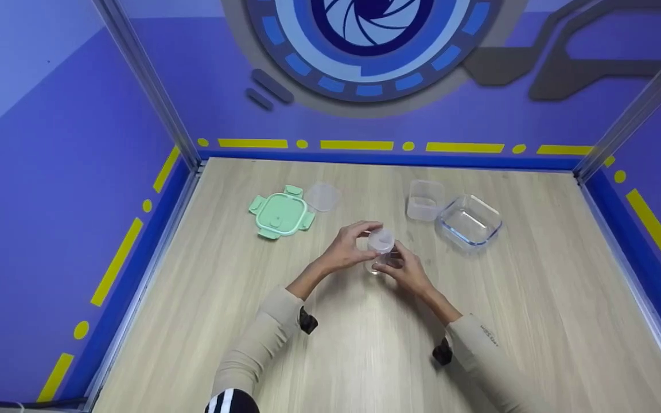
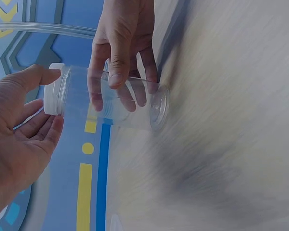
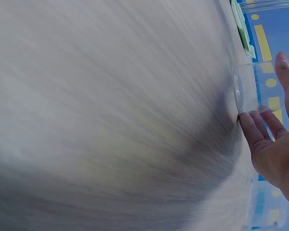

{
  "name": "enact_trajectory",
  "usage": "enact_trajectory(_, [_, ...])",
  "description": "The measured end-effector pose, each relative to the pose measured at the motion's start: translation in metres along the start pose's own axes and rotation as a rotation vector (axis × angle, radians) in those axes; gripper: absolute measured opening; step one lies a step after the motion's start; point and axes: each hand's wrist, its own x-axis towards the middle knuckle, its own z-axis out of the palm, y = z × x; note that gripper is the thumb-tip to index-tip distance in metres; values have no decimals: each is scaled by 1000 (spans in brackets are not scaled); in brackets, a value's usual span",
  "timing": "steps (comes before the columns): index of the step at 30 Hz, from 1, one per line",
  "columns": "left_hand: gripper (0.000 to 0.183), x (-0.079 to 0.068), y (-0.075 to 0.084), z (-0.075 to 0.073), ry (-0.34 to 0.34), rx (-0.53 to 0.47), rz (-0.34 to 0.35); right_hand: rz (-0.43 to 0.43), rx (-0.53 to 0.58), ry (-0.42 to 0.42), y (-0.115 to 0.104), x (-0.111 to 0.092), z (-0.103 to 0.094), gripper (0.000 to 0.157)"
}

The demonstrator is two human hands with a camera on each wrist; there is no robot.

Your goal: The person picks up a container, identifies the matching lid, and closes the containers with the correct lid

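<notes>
Between both hands, at the middle of the wood-grain tabletop (image 1: 342,355), a clear cylindrical jar (image 2: 113,113), roughly upright; impossible to tell about contact under its base. On top, a white cap (image 2: 53,91), pinched between thumb and fingers of the left hand (image 1: 346,248). Lower down, the right hand (image 1: 409,271), holding the body with thumb on one side and fingers on the other. On the right beige sleeve (image 1: 479,358), small dark lettering (image 1: 489,335), too small to read.

In the left wrist view, hardly visible from the head: ridged rings below the cap, smooth see-through wall, fingers showing through it, round base. In the head view, beyond the hands to the left, a translucent round disc (image 1: 323,197) just beside a mint-green four-latch lid (image 1: 282,214); in the right wrist view, only a sliver of green. To the right, a frosted rectangular tub (image 1: 424,201) beside a square glass container (image 1: 471,221) with blue-tinted rim. Behind, a purple wall (image 1: 204,103) with yellow dashes.
</notes>
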Motion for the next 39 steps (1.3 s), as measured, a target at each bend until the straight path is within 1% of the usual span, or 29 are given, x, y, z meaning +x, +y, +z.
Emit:
enact_trajectory(1, [59, 1, 0, 0, -2, 3, 2, 0, 2, 3, 0, 0, 1, 64])
enact_trajectory(3, [59, 1, 0, 0, -6, 13, 4, -8, 7, 15, 10, 3, 2, 64])
enact_trajectory(4, [59, 1, 0, 0, -9, 19, 3, -13, 4, 16, 11, 3, 2, 64])
enact_trajectory(9, [61, 2, -1, 2, -8, 25, 4, -23, 1, 12, 13, 3, 0, 64])
enact_trajectory(14, [66, 3, 0, 4, 15, 44, 24, -29, -1, 6, 15, 4, 0, 63])
enact_trajectory(18, [70, 3, 3, 7, 38, 99, 27, -42, -6, -2, 15, 3, 0, 62])
enact_trajectory(22, [71, 2, 7, 10, 51, 161, 21, -21, -31, -2, 14, 3, -1, 60])
enact_trajectory(25, [68, 2, 9, 11, 60, 192, 18, -5, -37, 3, 13, 2, -2, 60])
enact_trajectory(32, [63, 2, 7, 11, 70, 177, 8, -4, -29, -1, 13, 2, -1, 66])
enact_trajectory(39, [62, 2, 7, 11, 79, 173, 25, -10, -22, 2, 12, 3, -1, 60])
